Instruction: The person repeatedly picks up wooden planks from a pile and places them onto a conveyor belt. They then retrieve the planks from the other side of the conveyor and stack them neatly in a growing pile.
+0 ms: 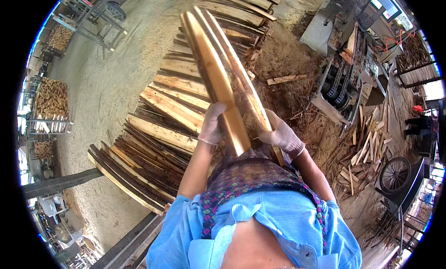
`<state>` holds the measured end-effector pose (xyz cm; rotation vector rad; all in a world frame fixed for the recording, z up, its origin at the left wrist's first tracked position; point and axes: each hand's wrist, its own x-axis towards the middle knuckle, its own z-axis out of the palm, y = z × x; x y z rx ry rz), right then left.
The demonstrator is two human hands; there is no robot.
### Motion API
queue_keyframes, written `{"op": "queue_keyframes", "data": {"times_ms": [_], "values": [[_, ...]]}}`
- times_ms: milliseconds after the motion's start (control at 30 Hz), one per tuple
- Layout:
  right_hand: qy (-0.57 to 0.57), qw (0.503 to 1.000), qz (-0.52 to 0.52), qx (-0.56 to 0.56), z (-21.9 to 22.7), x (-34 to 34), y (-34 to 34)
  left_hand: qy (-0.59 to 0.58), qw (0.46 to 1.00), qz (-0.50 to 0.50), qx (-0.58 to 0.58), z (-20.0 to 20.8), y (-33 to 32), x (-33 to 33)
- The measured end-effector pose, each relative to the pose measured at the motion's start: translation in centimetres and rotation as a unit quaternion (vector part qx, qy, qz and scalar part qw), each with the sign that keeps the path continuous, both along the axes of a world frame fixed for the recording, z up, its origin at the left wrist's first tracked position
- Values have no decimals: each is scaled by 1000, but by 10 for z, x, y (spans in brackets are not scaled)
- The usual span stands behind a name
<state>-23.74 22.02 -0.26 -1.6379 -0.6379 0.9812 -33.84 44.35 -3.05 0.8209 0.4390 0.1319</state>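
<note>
Both of my hands wear pale work gloves and hold long, rough-sawn wooden boards in front of me. My left hand (213, 123) is closed round the edge of the left board (211, 67), which has a pale, bright face. The right board (239, 67), narrower and with a pale edge, is gripped by my right hand (282, 135), thumb on the near side. The two boards lie side by side, pointing away from me, with a gap between them at my hands. Their far ends nearly meet. Below them is my patterned apron (260, 176).
Rows of bark-edged boards (172, 106) lie to the left and ahead. At right stands a machine with chains (341, 85); wood offcuts (367, 148) are scattered near a spoked wheel (395, 174). A metal cart (93, 20) stands far left. Sawdust covers the floor.
</note>
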Motion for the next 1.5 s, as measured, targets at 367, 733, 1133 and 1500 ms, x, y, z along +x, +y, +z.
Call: {"op": "queue_keyframes", "data": {"times_ms": [367, 733, 1133, 1500], "values": [[127, 982, -138, 29, -24, -6, -11, 17, 999, 30, 11, -5, -25, 16], [7, 967, -252, -36, 6, 22, 39, -44, 976, 79, 197, 30, -31, 30], [-97, 960, -244, 100, -38, -28, 23, 16, 824, -20, 566, 14, -33, 17], [55, 942, -315, 105, -15, 2, 10, -69, 969, -128, 198, 52, -53, 63]]}}
